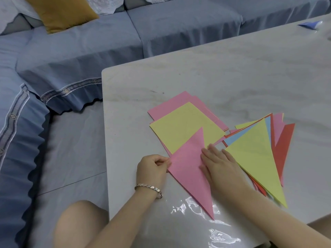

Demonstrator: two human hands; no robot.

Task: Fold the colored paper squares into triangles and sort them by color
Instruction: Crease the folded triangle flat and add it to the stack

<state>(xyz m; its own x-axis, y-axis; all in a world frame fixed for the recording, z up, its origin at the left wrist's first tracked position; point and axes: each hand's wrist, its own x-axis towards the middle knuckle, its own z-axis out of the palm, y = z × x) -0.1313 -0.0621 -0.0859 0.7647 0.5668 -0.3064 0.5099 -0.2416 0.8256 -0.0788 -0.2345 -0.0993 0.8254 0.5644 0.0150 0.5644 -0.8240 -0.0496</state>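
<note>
Pink triangle [188,172] sits lower centre of frame on the marble-look table [215,68]. It is folded, with the long point aimed at the bottom edge of the frame and its upper tip overlapping the yellow square [184,126].

Left hand [152,167] pinches the triangle's left corner between thumb and curled fingers. A metal bracelet [148,189] is on that wrist.

Right hand [218,163] lies flat on the triangle's right edge, fingers straight and pressing down, gripping nothing.

The yellow square tops an unfolded stack above the hands, with pink squares [179,102] fanned out beneath it.

Right of centre is a mixed pile of folded pieces. A yellow triangle [258,158] is on top, with a light blue sheet [250,133], a red triangle [284,145] and more pink edges showing under it. The colours there are mixed, not separated. The right hand touches the pile's left edge.

A blue paper piece [309,25] lies well apart at the upper right, on the table's far side.

A blue-grey sofa [89,51] fills the upper left, with a mustard cushion [60,13] on it.
</note>
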